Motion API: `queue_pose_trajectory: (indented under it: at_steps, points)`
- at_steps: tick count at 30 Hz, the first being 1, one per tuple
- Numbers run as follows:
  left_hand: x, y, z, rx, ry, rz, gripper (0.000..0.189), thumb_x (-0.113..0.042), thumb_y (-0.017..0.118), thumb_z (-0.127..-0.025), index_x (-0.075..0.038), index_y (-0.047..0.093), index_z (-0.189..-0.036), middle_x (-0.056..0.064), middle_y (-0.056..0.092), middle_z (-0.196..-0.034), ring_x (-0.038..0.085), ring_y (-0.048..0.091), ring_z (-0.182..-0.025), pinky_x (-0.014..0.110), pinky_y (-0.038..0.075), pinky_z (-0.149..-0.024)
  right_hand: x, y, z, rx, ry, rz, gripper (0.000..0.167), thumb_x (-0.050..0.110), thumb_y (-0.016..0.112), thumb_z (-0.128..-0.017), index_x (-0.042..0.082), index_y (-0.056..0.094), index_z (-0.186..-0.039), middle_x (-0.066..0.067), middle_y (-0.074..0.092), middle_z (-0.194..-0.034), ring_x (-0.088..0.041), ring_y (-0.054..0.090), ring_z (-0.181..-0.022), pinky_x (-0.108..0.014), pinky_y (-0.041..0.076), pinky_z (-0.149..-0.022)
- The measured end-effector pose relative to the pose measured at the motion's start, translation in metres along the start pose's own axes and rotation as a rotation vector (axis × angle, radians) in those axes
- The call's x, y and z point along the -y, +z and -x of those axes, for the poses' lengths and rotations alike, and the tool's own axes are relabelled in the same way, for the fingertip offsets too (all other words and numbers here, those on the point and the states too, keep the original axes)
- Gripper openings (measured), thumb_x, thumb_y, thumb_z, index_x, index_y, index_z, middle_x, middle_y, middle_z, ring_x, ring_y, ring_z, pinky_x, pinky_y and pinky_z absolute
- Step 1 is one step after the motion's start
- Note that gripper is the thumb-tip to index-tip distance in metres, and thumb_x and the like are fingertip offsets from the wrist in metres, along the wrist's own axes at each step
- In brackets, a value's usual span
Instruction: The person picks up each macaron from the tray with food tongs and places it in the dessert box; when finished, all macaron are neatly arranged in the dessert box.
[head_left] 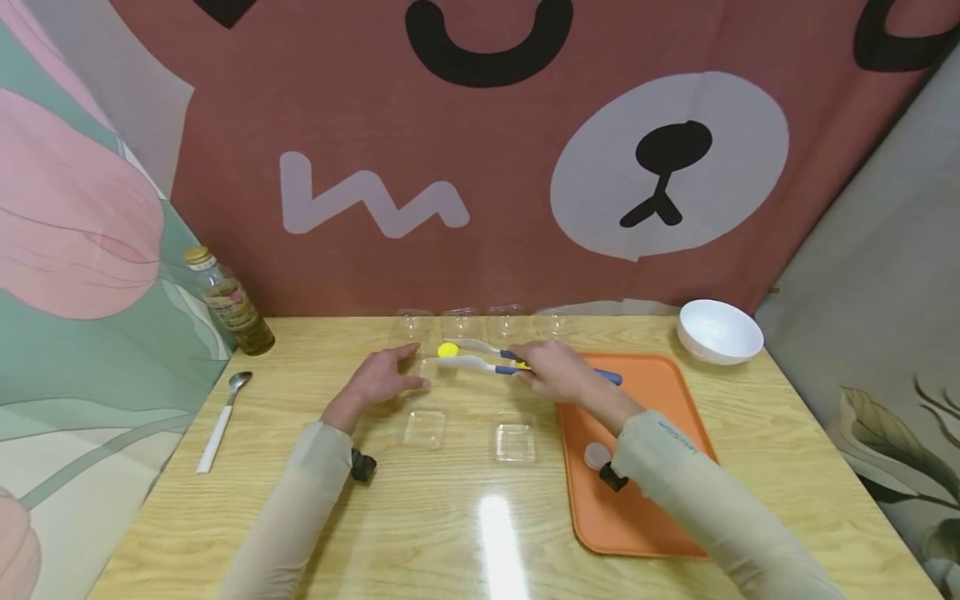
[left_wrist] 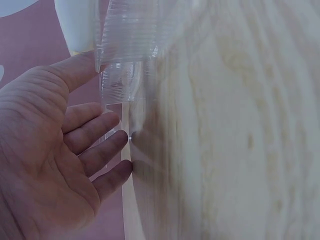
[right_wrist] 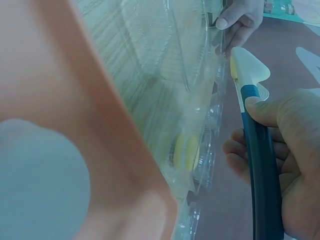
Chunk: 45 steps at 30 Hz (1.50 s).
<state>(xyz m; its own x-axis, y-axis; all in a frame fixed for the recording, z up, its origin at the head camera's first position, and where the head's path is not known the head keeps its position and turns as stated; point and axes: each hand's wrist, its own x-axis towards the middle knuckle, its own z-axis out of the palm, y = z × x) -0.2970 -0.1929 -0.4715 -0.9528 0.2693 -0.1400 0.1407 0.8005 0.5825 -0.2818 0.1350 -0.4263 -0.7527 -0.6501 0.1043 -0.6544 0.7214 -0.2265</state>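
Observation:
My right hand (head_left: pixel 555 371) holds tongs (right_wrist: pixel 262 165) with dark blue handles and pale tips. Between the tips is a round yellow piece (head_left: pixel 447 350), which looks like a macaron, above a clear plastic container (head_left: pixel 431 369). At that container's left side is my left hand (head_left: pixel 381 377), thumb and fingers spread apart. In the left wrist view its thumb (left_wrist: pixel 80 70) is at the clear plastic edge; whether it touches cannot be told. Another yellow macaron (right_wrist: pixel 186 151) sits in a clear container, mostly hidden by my right hand in the head view.
An orange tray (head_left: pixel 630 533) carries a pale round piece (head_left: pixel 597 456). Clear lids stand along the back, and clear containers (head_left: pixel 514 442) lie nearer me. A white bowl (head_left: pixel 720 333) is at back right; an oil bottle (head_left: pixel 238 312) and a spoon (head_left: pixel 221 425) are left.

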Motion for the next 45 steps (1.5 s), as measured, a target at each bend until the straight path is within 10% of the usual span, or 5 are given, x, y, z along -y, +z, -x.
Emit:
queue_pose_trajectory:
  at_steps: [28,45]
  points:
    - [-0.005,0.002,0.0,-0.003,-0.003,-0.028,0.082,-0.044,0.077,-0.088,-0.016,0.042,-0.156,0.015,0.046,-0.157,0.031,0.056,-0.123,0.054,0.042,-0.114,0.011,0.008,-0.013,0.165,0.048,0.011,0.047,0.023,0.072,-0.096,0.001,0.061,-0.136,-0.015,0.074,-0.112,-0.02,0.068,-0.085,-0.039,0.058,-0.076]
    - [-0.005,0.002,0.0,-0.009,0.001,-0.046,0.082,-0.044,0.077,-0.088,-0.015,0.041,-0.156,0.018,0.045,-0.157,0.038,0.051,-0.137,0.055,0.041,-0.115,0.01,0.007,-0.012,0.098,0.012,-0.019,0.043,0.017,0.069,-0.097,0.001,0.061,-0.136,-0.016,0.073,-0.116,-0.014,0.065,-0.076,-0.031,0.056,-0.068]
